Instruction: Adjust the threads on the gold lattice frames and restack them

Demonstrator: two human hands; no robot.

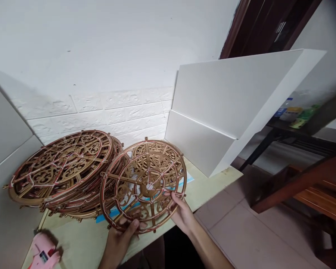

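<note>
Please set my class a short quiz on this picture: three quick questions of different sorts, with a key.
1. Which is nearer the pink glue gun: the left hand or the right hand?
2. True or false: both hands hold the gold lattice wheel.
3. The pile of gold wheels lies: (a) left of the held wheel, (b) on the floor, (c) on a chair.

Key: 1. The left hand. 2. True. 3. (a).
</note>
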